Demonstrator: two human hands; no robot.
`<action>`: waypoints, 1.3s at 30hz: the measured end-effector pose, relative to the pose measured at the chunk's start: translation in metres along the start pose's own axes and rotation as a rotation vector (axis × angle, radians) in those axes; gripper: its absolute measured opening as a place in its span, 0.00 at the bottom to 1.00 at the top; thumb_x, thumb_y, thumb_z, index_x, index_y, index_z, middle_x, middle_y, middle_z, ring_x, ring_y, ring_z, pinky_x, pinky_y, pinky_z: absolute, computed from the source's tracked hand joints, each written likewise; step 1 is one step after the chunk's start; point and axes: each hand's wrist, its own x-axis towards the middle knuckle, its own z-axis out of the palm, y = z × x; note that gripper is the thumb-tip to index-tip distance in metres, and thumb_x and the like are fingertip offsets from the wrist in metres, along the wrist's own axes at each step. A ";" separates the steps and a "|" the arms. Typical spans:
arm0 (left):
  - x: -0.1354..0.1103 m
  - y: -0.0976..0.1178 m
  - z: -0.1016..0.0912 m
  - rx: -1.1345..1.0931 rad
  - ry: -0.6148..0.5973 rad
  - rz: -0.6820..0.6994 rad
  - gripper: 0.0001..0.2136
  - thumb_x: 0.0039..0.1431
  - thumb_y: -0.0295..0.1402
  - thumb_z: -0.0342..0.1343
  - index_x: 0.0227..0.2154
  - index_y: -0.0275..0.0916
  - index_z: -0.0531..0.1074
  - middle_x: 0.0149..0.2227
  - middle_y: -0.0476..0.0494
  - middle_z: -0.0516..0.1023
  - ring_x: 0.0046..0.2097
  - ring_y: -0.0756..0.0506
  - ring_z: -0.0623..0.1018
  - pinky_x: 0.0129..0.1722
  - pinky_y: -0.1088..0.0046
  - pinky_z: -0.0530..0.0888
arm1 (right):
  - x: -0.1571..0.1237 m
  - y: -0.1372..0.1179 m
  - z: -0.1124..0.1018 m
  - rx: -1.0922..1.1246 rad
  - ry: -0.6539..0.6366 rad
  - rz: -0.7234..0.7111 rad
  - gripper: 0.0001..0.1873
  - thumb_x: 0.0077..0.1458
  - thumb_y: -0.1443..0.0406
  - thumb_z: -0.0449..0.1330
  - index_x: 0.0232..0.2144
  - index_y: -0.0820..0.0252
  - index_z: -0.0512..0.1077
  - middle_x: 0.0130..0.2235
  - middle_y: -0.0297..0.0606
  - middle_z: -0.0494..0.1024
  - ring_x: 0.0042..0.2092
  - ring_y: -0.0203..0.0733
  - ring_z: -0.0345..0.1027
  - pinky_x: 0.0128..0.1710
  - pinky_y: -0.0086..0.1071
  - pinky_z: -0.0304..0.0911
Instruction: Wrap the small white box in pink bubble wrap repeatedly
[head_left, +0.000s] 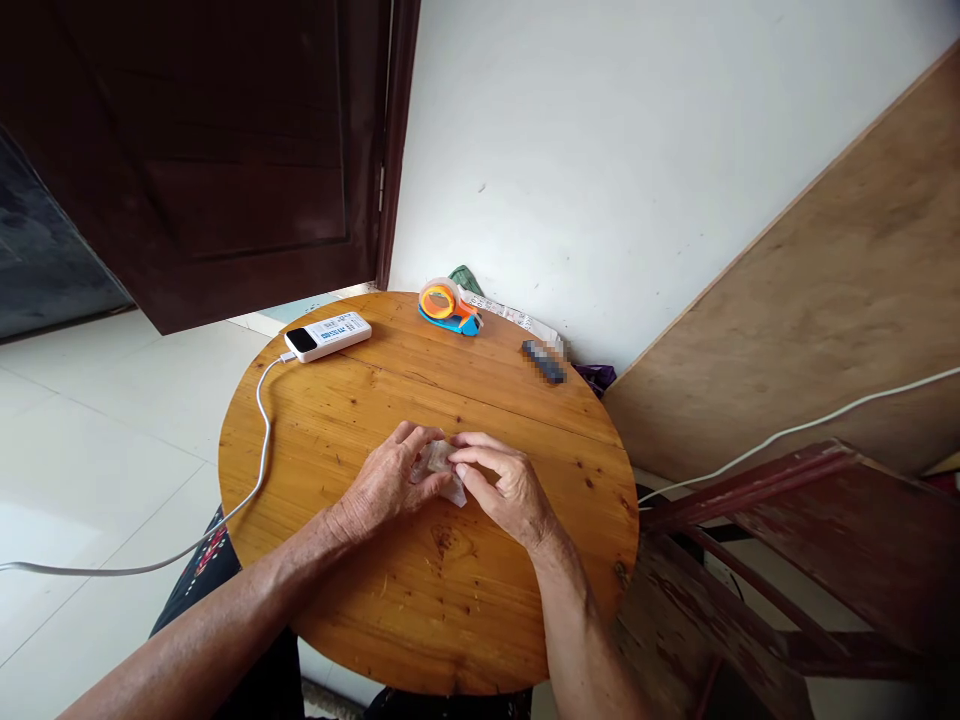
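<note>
Both my hands meet at the middle of a round wooden table point(352, 600). My left hand point(386, 482) and my right hand point(504, 482) pinch a small clear plastic packet point(441, 462) between their fingertips. The packet lies low over the tabletop, partly covered by my fingers. What is inside it is too small to make out.
A white power bank point(328, 335) with a white cable point(259, 440) lies at the table's far left. An orange and blue tape dispenser point(448, 304) and a dark small object point(544, 361) sit at the far edge. A wooden board point(825, 290) leans on the right wall, above dark wooden furniture point(810, 560).
</note>
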 end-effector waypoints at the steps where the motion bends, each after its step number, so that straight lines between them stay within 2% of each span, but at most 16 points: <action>1: 0.000 0.001 0.000 0.005 0.000 0.008 0.17 0.57 0.36 0.60 0.50 0.43 0.72 0.46 0.43 0.72 0.40 0.46 0.77 0.42 0.68 0.76 | 0.000 -0.001 0.000 -0.007 -0.002 -0.008 0.10 0.58 0.68 0.58 0.35 0.55 0.80 0.47 0.42 0.80 0.48 0.44 0.75 0.51 0.36 0.68; 5: -0.002 0.002 -0.002 0.012 0.003 0.071 0.08 0.60 0.36 0.58 0.41 0.45 0.76 0.47 0.45 0.70 0.41 0.48 0.77 0.42 0.70 0.76 | 0.000 -0.003 -0.004 -0.010 0.011 -0.009 0.10 0.58 0.68 0.58 0.32 0.55 0.80 0.49 0.42 0.79 0.52 0.46 0.73 0.55 0.40 0.65; 10: -0.002 0.002 -0.002 0.028 0.031 0.074 0.05 0.58 0.36 0.60 0.36 0.44 0.78 0.47 0.45 0.70 0.40 0.48 0.76 0.41 0.71 0.76 | 0.000 -0.001 -0.008 0.041 0.173 0.046 0.08 0.58 0.66 0.57 0.33 0.55 0.78 0.48 0.42 0.79 0.50 0.46 0.73 0.54 0.40 0.66; 16: -0.001 0.004 -0.003 0.027 0.005 0.056 0.05 0.56 0.34 0.62 0.36 0.44 0.78 0.47 0.45 0.70 0.41 0.47 0.76 0.43 0.69 0.76 | 0.001 0.001 0.001 -0.033 0.076 0.013 0.08 0.57 0.68 0.57 0.30 0.55 0.75 0.45 0.41 0.78 0.48 0.44 0.73 0.51 0.37 0.66; 22: -0.002 0.003 0.000 0.004 0.014 0.037 0.06 0.55 0.32 0.62 0.37 0.45 0.78 0.46 0.46 0.70 0.43 0.47 0.76 0.45 0.70 0.75 | 0.002 0.001 0.008 -0.127 0.086 -0.054 0.11 0.58 0.71 0.54 0.35 0.55 0.77 0.46 0.42 0.76 0.50 0.44 0.71 0.52 0.38 0.66; 27: -0.003 0.004 0.005 0.000 0.067 0.035 0.07 0.57 0.34 0.61 0.39 0.43 0.78 0.45 0.44 0.70 0.43 0.45 0.76 0.45 0.67 0.75 | 0.003 0.004 0.009 -0.136 0.078 -0.069 0.13 0.58 0.71 0.54 0.34 0.55 0.78 0.45 0.43 0.77 0.50 0.45 0.71 0.52 0.39 0.66; 31: -0.003 0.006 0.000 -0.109 0.007 0.071 0.06 0.57 0.33 0.60 0.37 0.43 0.80 0.45 0.44 0.69 0.44 0.45 0.75 0.43 0.69 0.74 | 0.001 0.006 0.006 -0.069 0.130 -0.059 0.11 0.57 0.70 0.56 0.35 0.57 0.78 0.48 0.44 0.76 0.50 0.45 0.72 0.53 0.38 0.67; 34: -0.002 0.006 -0.007 -0.220 -0.027 0.086 0.08 0.58 0.31 0.57 0.37 0.42 0.80 0.43 0.44 0.69 0.40 0.47 0.74 0.38 0.72 0.72 | 0.001 0.005 0.006 -0.041 0.135 -0.064 0.10 0.57 0.70 0.57 0.34 0.57 0.78 0.49 0.44 0.75 0.50 0.44 0.72 0.52 0.39 0.67; 39: 0.002 0.001 -0.011 -0.308 0.009 -0.013 0.10 0.54 0.29 0.54 0.36 0.38 0.79 0.39 0.43 0.71 0.37 0.47 0.73 0.37 0.71 0.71 | 0.001 0.005 0.010 -0.095 0.096 -0.095 0.09 0.55 0.71 0.58 0.29 0.56 0.77 0.48 0.44 0.76 0.51 0.47 0.72 0.52 0.42 0.66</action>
